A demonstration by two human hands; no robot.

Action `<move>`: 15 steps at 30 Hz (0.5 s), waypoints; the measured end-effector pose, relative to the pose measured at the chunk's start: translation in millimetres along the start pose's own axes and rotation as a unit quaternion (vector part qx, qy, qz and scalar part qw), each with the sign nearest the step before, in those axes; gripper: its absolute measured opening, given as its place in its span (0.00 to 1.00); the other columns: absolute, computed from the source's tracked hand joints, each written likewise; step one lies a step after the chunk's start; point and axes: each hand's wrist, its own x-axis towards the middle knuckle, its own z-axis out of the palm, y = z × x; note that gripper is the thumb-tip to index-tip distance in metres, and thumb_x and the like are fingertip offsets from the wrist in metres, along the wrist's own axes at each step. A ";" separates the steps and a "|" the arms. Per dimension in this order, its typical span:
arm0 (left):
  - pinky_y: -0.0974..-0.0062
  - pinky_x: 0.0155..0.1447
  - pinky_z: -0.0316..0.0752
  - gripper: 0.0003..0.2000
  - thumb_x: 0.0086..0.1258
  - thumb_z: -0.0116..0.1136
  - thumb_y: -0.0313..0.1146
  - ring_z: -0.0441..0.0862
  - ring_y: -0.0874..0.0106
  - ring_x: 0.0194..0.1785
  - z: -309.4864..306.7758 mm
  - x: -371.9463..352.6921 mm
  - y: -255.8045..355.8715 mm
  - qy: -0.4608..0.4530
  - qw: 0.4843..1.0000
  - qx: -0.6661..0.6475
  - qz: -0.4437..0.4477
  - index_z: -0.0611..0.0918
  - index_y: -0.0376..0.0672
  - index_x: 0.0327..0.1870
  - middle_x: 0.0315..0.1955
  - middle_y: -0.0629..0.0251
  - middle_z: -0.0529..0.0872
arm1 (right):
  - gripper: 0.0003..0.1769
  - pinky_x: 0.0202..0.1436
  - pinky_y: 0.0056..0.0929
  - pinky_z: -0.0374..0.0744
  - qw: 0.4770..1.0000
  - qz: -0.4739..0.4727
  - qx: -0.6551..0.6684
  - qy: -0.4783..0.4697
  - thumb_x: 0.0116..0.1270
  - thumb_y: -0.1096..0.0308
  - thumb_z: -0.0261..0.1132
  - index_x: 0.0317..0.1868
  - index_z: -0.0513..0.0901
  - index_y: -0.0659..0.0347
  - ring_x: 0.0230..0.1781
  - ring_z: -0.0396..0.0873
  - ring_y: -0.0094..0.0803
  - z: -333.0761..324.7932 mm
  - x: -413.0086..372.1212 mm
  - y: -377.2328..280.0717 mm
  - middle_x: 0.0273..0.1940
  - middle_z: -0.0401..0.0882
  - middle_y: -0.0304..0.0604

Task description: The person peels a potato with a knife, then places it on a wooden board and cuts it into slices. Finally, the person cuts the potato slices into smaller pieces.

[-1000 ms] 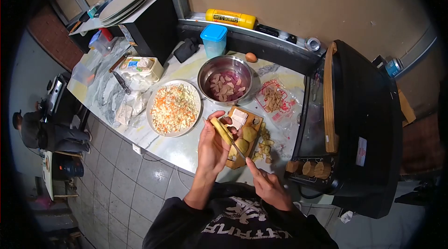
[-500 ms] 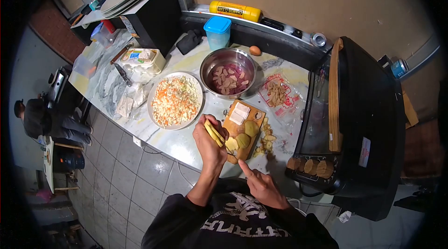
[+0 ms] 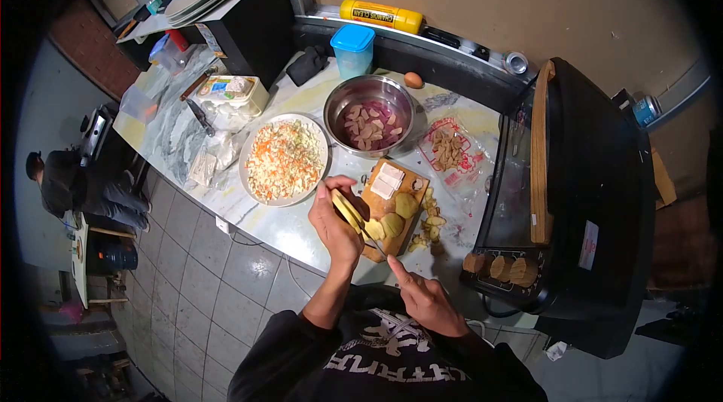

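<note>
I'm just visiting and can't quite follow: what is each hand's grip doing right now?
Left hand: closed, holding a yellow food piece.
Right hand: closed, holding a knife.

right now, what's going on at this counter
A person is working with both hands: the left hand holds a yellow piece of food, and the right hand holds a knife angled towards it. Below is a wooden board with more yellowish pieces, peelings beside it. A steel bowl of sliced food sits beyond the board.
</note>
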 end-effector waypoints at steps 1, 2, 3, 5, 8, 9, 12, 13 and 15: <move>0.81 0.22 0.59 0.19 0.80 0.35 0.47 0.64 0.82 0.19 3.5 0.3 3.0 0.006 1.000 -0.020 -0.020 0.73 0.41 0.38 0.23 0.73 0.70 | 0.42 0.24 0.36 0.73 1.000 -0.001 0.001 0.000 0.55 0.87 0.61 0.72 0.61 0.63 0.20 0.75 0.39 1.3 -0.6 2.3 0.23 0.69 0.46; 0.81 0.22 0.59 0.19 0.80 0.35 0.47 0.64 0.82 0.19 8.3 -0.2 6.7 0.006 1.000 -0.019 -0.019 0.73 0.41 0.38 0.23 0.73 0.70 | 0.42 0.24 0.36 0.73 1.000 -0.003 -0.012 0.003 0.55 0.87 0.61 0.72 0.61 0.63 0.20 0.75 0.39 2.9 -1.1 5.3 0.23 0.69 0.46; 0.81 0.23 0.60 0.19 0.80 0.35 0.49 0.65 0.82 0.20 14.0 -0.8 10.7 0.039 0.993 -0.076 -0.075 0.73 0.42 0.39 0.24 0.73 0.71 | 0.42 0.24 0.36 0.73 1.000 -0.006 -0.024 0.007 0.55 0.87 0.61 0.72 0.61 0.63 0.20 0.75 0.39 3.6 -0.8 7.0 0.23 0.70 0.46; 0.81 0.27 0.61 0.19 0.79 0.37 0.52 0.66 0.81 0.23 13.0 -1.5 7.1 0.064 0.973 -0.155 -0.161 0.72 0.45 0.40 0.26 0.73 0.71 | 0.42 0.24 0.35 0.73 0.999 -0.010 -0.028 0.012 0.55 0.86 0.61 0.72 0.61 0.63 0.20 0.75 0.39 3.6 0.4 6.3 0.23 0.70 0.46; 0.80 0.25 0.61 0.19 0.79 0.36 0.52 0.64 0.80 0.21 7.5 -6.6 3.2 0.003 0.965 -0.191 -0.180 0.70 0.47 0.36 0.22 0.74 0.69 | 0.42 0.24 0.35 0.73 0.999 -0.012 -0.038 0.016 0.55 0.86 0.61 0.72 0.61 0.62 0.20 0.75 0.39 3.0 1.3 6.8 0.23 0.70 0.46; 0.80 0.25 0.61 0.19 0.79 0.36 0.52 0.64 0.80 0.21 8.0 -6.9 2.2 0.004 0.965 -0.191 -0.181 0.70 0.47 0.36 0.22 0.74 0.69 | 0.42 0.24 0.35 0.73 0.999 -0.010 -0.044 0.013 0.55 0.86 0.61 0.72 0.61 0.62 0.20 0.75 0.39 3.0 0.7 6.8 0.23 0.70 0.46; 0.78 0.21 0.63 0.21 0.79 0.34 0.55 0.64 0.80 0.17 8.6 -6.4 -1.3 0.025 0.981 -0.134 -0.140 0.67 0.48 0.33 0.18 0.74 0.65 | 0.42 0.24 0.35 0.73 1.000 0.002 -0.004 0.007 0.55 0.86 0.60 0.72 0.60 0.63 0.20 0.74 0.38 3.6 -0.7 5.0 0.22 0.69 0.46; 0.78 0.18 0.64 0.22 0.79 0.32 0.56 0.63 0.79 0.14 7.5 -5.6 -4.0 0.024 0.989 -0.098 -0.106 0.67 0.47 0.32 0.16 0.74 0.64 | 0.42 0.24 0.35 0.73 1.000 0.003 -0.004 0.008 0.55 0.86 0.60 0.72 0.60 0.63 0.20 0.74 0.38 2.7 -1.3 5.1 0.22 0.69 0.46; 0.77 0.15 0.65 0.23 0.78 0.30 0.57 0.61 0.78 0.11 5.6 -3.6 -3.3 0.023 0.995 -0.060 -0.070 0.67 0.47 0.31 0.14 0.73 0.62 | 0.41 0.24 0.35 0.72 1.000 0.001 -0.009 -0.008 0.56 0.86 0.60 0.73 0.60 0.64 0.20 0.74 0.38 0.5 -2.5 5.8 0.22 0.68 0.46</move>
